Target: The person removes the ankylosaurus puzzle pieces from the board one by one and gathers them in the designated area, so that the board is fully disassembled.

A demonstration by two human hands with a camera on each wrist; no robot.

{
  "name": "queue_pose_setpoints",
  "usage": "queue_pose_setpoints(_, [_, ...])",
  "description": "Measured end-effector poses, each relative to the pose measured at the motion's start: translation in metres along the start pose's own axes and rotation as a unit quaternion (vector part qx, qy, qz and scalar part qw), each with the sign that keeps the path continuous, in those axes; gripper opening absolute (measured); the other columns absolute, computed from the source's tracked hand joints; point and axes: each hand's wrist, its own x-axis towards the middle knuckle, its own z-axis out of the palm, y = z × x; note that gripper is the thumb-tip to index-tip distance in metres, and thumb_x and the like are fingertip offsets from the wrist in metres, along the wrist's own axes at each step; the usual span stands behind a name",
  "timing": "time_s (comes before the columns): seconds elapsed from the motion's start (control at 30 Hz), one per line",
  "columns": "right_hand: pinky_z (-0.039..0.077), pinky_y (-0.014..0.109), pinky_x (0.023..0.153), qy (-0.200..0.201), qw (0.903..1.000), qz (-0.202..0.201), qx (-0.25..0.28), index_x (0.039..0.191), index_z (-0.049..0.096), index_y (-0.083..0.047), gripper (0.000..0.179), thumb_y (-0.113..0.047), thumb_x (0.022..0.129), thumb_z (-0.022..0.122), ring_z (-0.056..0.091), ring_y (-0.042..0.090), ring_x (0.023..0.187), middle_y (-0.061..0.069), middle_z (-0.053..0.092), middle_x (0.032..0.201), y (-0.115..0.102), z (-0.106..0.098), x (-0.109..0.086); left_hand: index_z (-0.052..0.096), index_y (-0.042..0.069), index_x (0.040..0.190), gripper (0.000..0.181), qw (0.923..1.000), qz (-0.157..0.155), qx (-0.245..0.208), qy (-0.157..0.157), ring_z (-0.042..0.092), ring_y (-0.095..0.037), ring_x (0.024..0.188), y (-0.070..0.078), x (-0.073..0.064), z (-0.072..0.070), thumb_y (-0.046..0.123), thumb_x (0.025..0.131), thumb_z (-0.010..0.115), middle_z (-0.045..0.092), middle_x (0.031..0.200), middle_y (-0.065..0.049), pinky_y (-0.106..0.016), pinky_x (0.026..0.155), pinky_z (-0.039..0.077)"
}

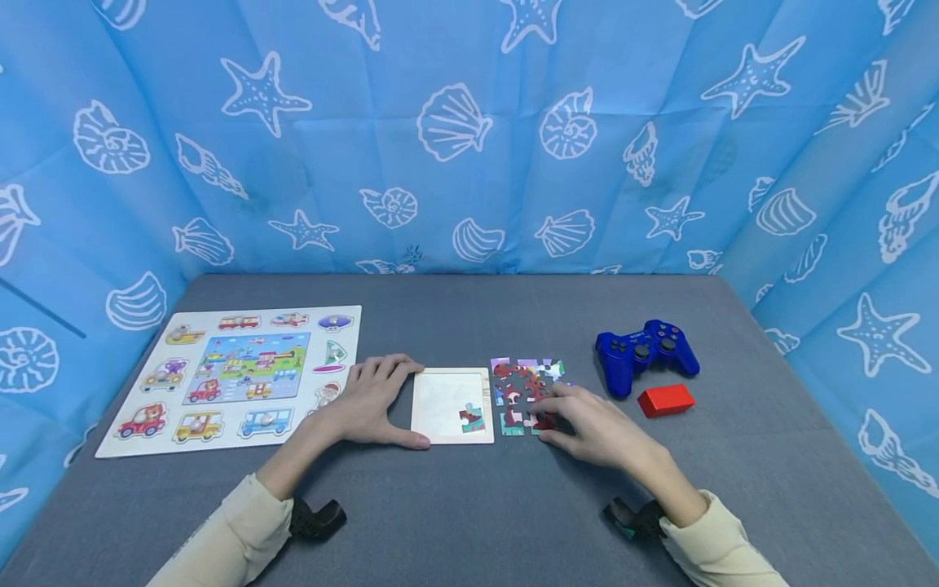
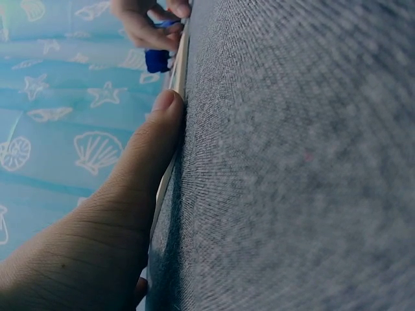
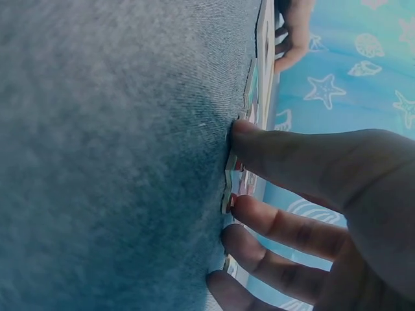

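In the head view my left hand [image 1: 370, 401] holds the left side of a square wooden puzzle tray [image 1: 436, 406], thumb at the near corner and index finger at the far corner. One jigsaw piece [image 1: 473, 417] lies in the tray's lower right. Several loose jigsaw pieces [image 1: 511, 395], with red figures, lie in a group right of the tray. At that group's near right side, my right hand [image 1: 590, 424] pinches a jigsaw piece [image 3: 229, 184] between thumb and index finger, low at the tabletop. The other right fingertips touch down beside it. My hand partly covers the piece.
A picture board with vehicle shapes [image 1: 253, 371] lies at the left. On the right are a blue game controller [image 1: 645, 352] and a red block [image 1: 665, 400]. A blue shell-print curtain [image 1: 455, 179] hangs behind the grey table [image 1: 455, 514].
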Motion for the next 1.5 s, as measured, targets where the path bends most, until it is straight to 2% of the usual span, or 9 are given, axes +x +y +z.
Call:
queue_pose_setpoints(0.13, [0.047, 0.029, 0.073, 0.002, 1.0000, -0.002, 0.002, 0.123, 0.074, -0.017, 0.033, -0.023, 0.091, 0.078, 0.053, 0.010, 0.084, 0.001, 0.066, 0.107, -0.001, -0.002, 0.001, 0.039, 0.022, 0.154, 0.110, 1.0000, 0.000, 0.000, 0.001, 0.034, -0.039, 0.141, 0.000, 0.000, 0.000, 0.081, 0.069, 0.074, 0.037, 0.158, -0.011, -0.063, 0.110, 0.027])
queue_pose_setpoints(0.2, [0.049, 0.030, 0.075, 0.006, 1.0000, -0.002, 0.000, 0.124, 0.074, -0.017, 0.034, -0.024, 0.091, 0.078, 0.055, 0.011, 0.086, 0.002, 0.067, 0.109, -0.003, -0.003, 0.002, 0.039, 0.022, 0.154, 0.109, 1.0000, 0.001, -0.001, 0.002, 0.034, -0.039, 0.141, 0.000, 0.000, 0.000, 0.081, 0.069, 0.074, 0.037, 0.158, -0.011, -0.063, 0.110, 0.027])
queue_pose_setpoints(0.3, [0.050, 0.034, 0.074, 0.006, 0.9999, -0.008, 0.006, 0.125, 0.074, -0.018, 0.034, -0.024, 0.091, 0.078, 0.056, 0.013, 0.087, 0.003, 0.066, 0.110, -0.008, -0.005, 0.005, 0.039, 0.022, 0.154, 0.109, 1.0000, 0.001, -0.002, 0.002, 0.034, -0.038, 0.141, 0.001, -0.001, -0.001, 0.079, 0.069, 0.075, 0.037, 0.158, -0.010, -0.062, 0.110, 0.027])
queue_pose_setpoints(0.37, [0.055, 0.041, 0.082, 0.006, 0.9999, -0.013, 0.003, 0.126, 0.073, -0.019, 0.035, -0.024, 0.092, 0.077, 0.063, 0.019, 0.098, 0.008, 0.068, 0.120, -0.012, -0.005, 0.007, 0.039, 0.022, 0.154, 0.108, 1.0000, 0.003, -0.002, 0.003, 0.034, -0.038, 0.141, 0.001, -0.001, -0.001, 0.079, 0.069, 0.075, 0.037, 0.158, -0.010, -0.062, 0.110, 0.027])
queue_pose_setpoints(0.53, [0.051, 0.031, 0.072, 0.013, 0.9991, -0.039, 0.007, 0.124, 0.074, -0.016, 0.034, -0.024, 0.091, 0.078, 0.060, 0.016, 0.089, 0.007, 0.068, 0.113, -0.022, -0.005, 0.017, 0.039, 0.022, 0.154, 0.108, 1.0000, 0.006, -0.002, 0.005, 0.034, -0.038, 0.140, 0.002, -0.002, -0.002, 0.078, 0.069, 0.076, 0.037, 0.158, -0.010, -0.062, 0.110, 0.027])
queue_pose_setpoints(0.6, [0.043, 0.025, 0.067, 0.018, 0.9985, -0.052, 0.009, 0.122, 0.074, -0.015, 0.033, -0.023, 0.090, 0.079, 0.052, 0.011, 0.081, 0.003, 0.065, 0.105, -0.027, -0.004, 0.021, 0.039, 0.021, 0.154, 0.108, 1.0000, 0.006, -0.002, 0.005, 0.035, -0.038, 0.140, 0.002, -0.002, -0.002, 0.078, 0.070, 0.075, 0.037, 0.158, -0.010, -0.062, 0.110, 0.027])
queue_pose_setpoints(0.93, [0.048, 0.030, 0.076, 0.015, 0.9946, -0.103, 0.001, 0.122, 0.074, -0.012, 0.033, -0.023, 0.091, 0.078, 0.055, 0.013, 0.088, 0.004, 0.067, 0.110, -0.052, 0.006, 0.047, 0.039, 0.022, 0.154, 0.107, 1.0000, 0.001, -0.001, 0.001, 0.035, -0.038, 0.141, 0.002, -0.001, -0.002, 0.079, 0.071, 0.074, 0.037, 0.158, -0.010, -0.062, 0.109, 0.028])
queue_pose_setpoints(1.13, [0.052, 0.039, 0.087, -0.004, 0.9938, -0.111, -0.008, 0.130, 0.071, -0.012, 0.040, -0.025, 0.092, 0.077, 0.060, 0.020, 0.103, 0.006, 0.067, 0.121, -0.063, 0.017, 0.057, 0.039, 0.023, 0.154, 0.107, 1.0000, 0.000, -0.001, -0.003, 0.035, -0.038, 0.142, 0.002, -0.001, -0.001, 0.079, 0.071, 0.074, 0.036, 0.159, -0.010, -0.063, 0.110, 0.027])
queue_pose_setpoints(1.5, [0.050, 0.036, 0.084, -0.019, 0.9937, -0.108, -0.023, 0.123, 0.074, -0.012, 0.033, -0.026, 0.094, 0.075, 0.055, 0.020, 0.101, 0.006, 0.066, 0.122, -0.067, 0.024, 0.060, 0.039, 0.023, 0.154, 0.106, 1.0000, 0.000, -0.001, 0.000, 0.035, -0.038, 0.141, 0.001, -0.001, -0.001, 0.080, 0.071, 0.073, 0.037, 0.158, -0.009, -0.063, 0.109, 0.028])
